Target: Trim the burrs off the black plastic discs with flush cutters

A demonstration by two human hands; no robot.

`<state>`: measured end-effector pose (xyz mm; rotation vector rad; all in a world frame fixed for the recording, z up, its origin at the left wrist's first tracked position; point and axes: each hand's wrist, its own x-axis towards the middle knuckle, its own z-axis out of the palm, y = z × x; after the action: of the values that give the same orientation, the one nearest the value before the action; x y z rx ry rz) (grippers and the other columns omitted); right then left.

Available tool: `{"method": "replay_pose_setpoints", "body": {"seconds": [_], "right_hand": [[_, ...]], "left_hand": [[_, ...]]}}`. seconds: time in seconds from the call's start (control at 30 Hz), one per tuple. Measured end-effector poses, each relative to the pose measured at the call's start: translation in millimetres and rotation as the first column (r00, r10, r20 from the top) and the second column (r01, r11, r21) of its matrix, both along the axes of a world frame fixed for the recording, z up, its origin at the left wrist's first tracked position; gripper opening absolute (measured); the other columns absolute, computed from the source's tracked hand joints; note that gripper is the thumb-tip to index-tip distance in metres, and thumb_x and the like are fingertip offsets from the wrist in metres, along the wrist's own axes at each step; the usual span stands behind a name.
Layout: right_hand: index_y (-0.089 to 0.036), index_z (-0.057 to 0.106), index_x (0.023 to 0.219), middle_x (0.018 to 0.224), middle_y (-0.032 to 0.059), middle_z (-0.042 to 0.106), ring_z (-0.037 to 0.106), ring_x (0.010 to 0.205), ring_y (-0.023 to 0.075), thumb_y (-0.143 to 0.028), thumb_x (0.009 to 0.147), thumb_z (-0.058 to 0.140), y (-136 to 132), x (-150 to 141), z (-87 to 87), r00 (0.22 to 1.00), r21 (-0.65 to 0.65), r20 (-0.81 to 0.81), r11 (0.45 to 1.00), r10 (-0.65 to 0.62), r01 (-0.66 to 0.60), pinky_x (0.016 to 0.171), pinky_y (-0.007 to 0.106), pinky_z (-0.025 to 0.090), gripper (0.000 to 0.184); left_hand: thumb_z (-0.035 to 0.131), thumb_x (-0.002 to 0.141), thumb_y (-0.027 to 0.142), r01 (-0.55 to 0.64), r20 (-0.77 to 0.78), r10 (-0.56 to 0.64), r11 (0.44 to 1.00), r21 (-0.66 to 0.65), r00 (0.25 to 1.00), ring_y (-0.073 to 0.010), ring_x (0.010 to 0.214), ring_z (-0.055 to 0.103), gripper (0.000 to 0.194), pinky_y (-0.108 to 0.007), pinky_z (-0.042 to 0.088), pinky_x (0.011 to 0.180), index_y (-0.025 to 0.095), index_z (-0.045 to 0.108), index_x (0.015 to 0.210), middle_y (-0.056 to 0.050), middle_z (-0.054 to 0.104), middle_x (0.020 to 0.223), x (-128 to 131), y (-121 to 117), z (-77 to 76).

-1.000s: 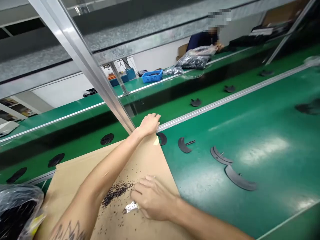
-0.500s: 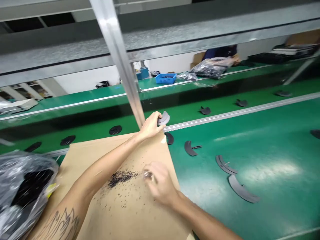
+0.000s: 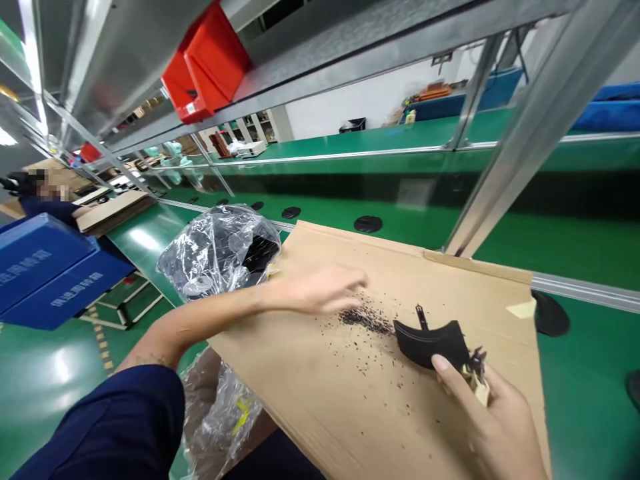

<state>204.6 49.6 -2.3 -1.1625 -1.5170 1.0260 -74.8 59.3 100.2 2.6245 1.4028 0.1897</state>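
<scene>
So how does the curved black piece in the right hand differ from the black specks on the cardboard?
The curved piece is one broad part; the specks are many and tiny. The curved piece is held in the right hand; the specks lie scattered on the cardboard. Both look black.

Black curved part (image 3: 425,343), tan cardboard (image 3: 313,377), green bench (image 3: 590,380), red bin (image 3: 213,63), navy sleeve (image 3: 115,427), pale-lettered blue boxes (image 3: 45,247)

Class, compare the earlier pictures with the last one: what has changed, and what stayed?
The right hand now grips a curved black part. The left hand, which held such a part, has let go and moved left, over the cardboard. The scattered black bits stayed on it.
</scene>
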Motion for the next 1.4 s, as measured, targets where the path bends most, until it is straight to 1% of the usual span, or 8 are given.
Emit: {"method": "replay_pose_setpoints", "body": {"seconds": [0.1, 0.23, 0.47, 0.77, 0.87, 0.97, 1.2, 1.4], "right_hand": [[-0.024, 0.071, 0.073, 0.059, 0.0029, 0.063, 0.065, 0.069, 0.0268, -0.054, 0.075, 0.071, -2.7, -4.0, 3.4, 0.999, -0.071, -0.002, 0.996, 0.048, -0.048, 0.063, 0.035, 0.055, 0.03], [-0.023, 0.074, 0.082, 0.07, 0.0044, 0.069, 0.066, 0.073, 0.0265, -0.053, 0.077, 0.069, -5.1, -3.9, 13.9, 0.999, -0.131, 0.02, 0.991, 0.043, -0.04, 0.069, 0.036, 0.057, 0.03], [-0.023, 0.073, 0.082, 0.073, 0.0043, 0.072, 0.069, 0.083, 0.0289, -0.053, 0.08, 0.068, -11.1, -6.6, 20.3, 0.999, -0.14, -0.021, 0.99, 0.027, -0.03, 0.076, 0.037, 0.058, 0.03], [-0.022, 0.075, 0.088, 0.088, 0.0073, 0.077, 0.071, 0.096, 0.0298, -0.053, 0.08, 0.068, -13.0, -7.7, 24.1, 0.998, -0.19, -0.066, 0.981, 0.011, -0.023, 0.086, 0.038, 0.058, 0.033], [-0.021, 0.075, 0.087, 0.085, 0.0067, 0.077, 0.071, 0.087, 0.0277, -0.054, 0.08, 0.069, -14.1, -7.9, 24.3, 0.997, -0.179, -0.077, 0.983, 0.017, -0.03, 0.083, 0.037, 0.059, 0.034], [-0.021, 0.076, 0.092, 0.087, 0.0074, 0.077, 0.071, 0.087, 0.0276, -0.053, 0.081, 0.068, -15.1, -8.7, 24.6, 0.995, -0.159, -0.093, 0.986, 0.042, -0.056, 0.083, 0.037, 0.059, 0.035], [-0.02, 0.075, 0.105, 0.094, 0.0103, 0.078, 0.071, 0.094, 0.03, -0.054, 0.083, 0.068, -18.2, -9.7, 25.7, 0.991, -0.163, -0.122, 0.984, 0.049, -0.069, 0.085, 0.04, 0.058, 0.042], [-0.019, 0.074, 0.106, 0.098, 0.0105, 0.077, 0.07, 0.097, 0.0294, -0.05, 0.085, 0.067, -23.5, -10.2, 27.4, 0.983, -0.162, -0.162, 0.981, 0.081, -0.108, 0.087, 0.041, 0.056, 0.038]], "left_hand": [[0.038, 0.101, 0.029, -0.49, -0.517, 0.443, 0.87, 0.053, 0.732, -0.0252, 0.097, 0.071, 0.032, -0.036, 0.054, 0.086, 0.016, 0.067, 0.105, -0.012, 0.074, 0.102, -66.3, 0.6, 24.5], [0.053, 0.091, 0.03, -0.66, -0.671, 0.527, 0.748, 0.075, 0.521, -0.0328, 0.096, 0.072, 0.027, -0.039, 0.055, 0.082, 0.011, 0.073, 0.092, -0.019, 0.075, 0.097, -126.6, -2.5, 24.4], [0.059, 0.085, 0.031, -0.701, -0.687, 0.546, 0.709, 0.074, 0.479, -0.0331, 0.101, 0.071, 0.027, -0.037, 0.055, 0.085, 0.013, 0.076, 0.094, -0.02, 0.075, 0.101, -145.6, -2.6, -11.6], [0.049, 0.087, 0.031, -0.733, -0.515, 0.672, 0.67, 0.116, 0.532, -0.0277, 0.092, 0.073, 0.027, -0.031, 0.052, 0.079, 0.02, 0.072, 0.093, -0.008, 0.077, 0.082, -171.1, -9.7, 32.5], [0.038, 0.093, 0.035, -0.759, -0.371, 0.722, 0.647, 0.065, 0.584, -0.0219, 0.073, 0.073, 0.032, -0.027, 0.053, 0.072, 0.018, 0.065, 0.094, -0.005, 0.074, 0.068, -162.0, -15.8, 38.4], [0.046, 0.091, 0.05, -0.727, 0.14, 0.747, 0.665, -0.172, 0.65, -0.0178, 0.058, 0.068, 0.035, -0.026, 0.053, 0.061, 0.018, 0.059, 0.084, -0.005, 0.072, 0.065, -134.2, -26.5, 39.4], [0.073, 0.082, 0.044, -0.326, 0.682, 0.601, 0.799, -0.505, 0.416, -0.0069, 0.039, 0.042, 0.032, -0.02, 0.036, 0.045, 0.015, 0.063, 0.073, 0.006, 0.05, 0.042, -36.3, -48.0, 8.0], [0.066, 0.089, 0.049, -0.036, 0.855, 0.483, 0.873, -0.486, 0.186, -0.0195, 0.073, 0.073, 0.037, -0.033, 0.059, 0.073, 0.014, 0.065, 0.099, -0.007, 0.074, 0.076, 31.0, -38.2, -42.5]]}}
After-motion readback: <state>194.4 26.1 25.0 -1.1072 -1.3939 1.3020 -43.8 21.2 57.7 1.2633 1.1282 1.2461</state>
